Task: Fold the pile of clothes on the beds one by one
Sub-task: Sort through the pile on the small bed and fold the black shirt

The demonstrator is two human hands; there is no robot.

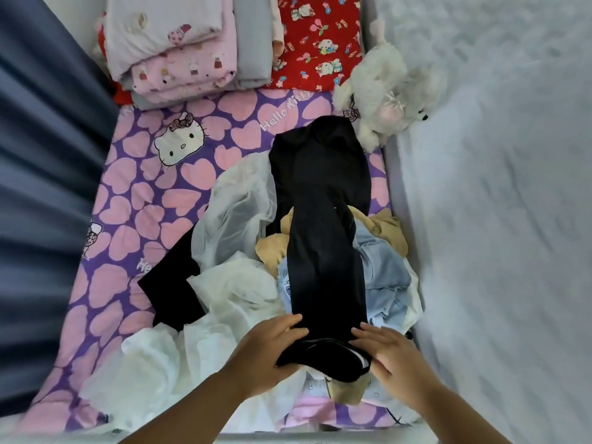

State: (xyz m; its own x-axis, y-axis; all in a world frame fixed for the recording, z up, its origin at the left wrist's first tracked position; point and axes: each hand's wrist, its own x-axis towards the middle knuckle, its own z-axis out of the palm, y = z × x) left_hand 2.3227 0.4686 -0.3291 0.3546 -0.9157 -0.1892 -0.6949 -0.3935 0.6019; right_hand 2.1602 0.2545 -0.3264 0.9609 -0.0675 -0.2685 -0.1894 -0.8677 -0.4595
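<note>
A long black garment (323, 225) lies stretched lengthwise over the pile of clothes on the bed. Under it are sheer white fabric (237, 200), a tan piece (272, 248), a light blue denim piece (381, 267) and another black piece (169, 283). My left hand (269, 350) grips the near left edge of the black garment, fingers curled under its hem. My right hand (387, 350) rests on its near right edge with fingers spread flat.
The bed sheet (141, 187) is purple with pink hearts. Folded pink and grey linens (179, 52) and a red printed cloth (317, 40) sit at the far end. A white plush toy (384, 91) lies far right. A grey bed (512, 187) runs along the right, blue curtain (41, 139) left.
</note>
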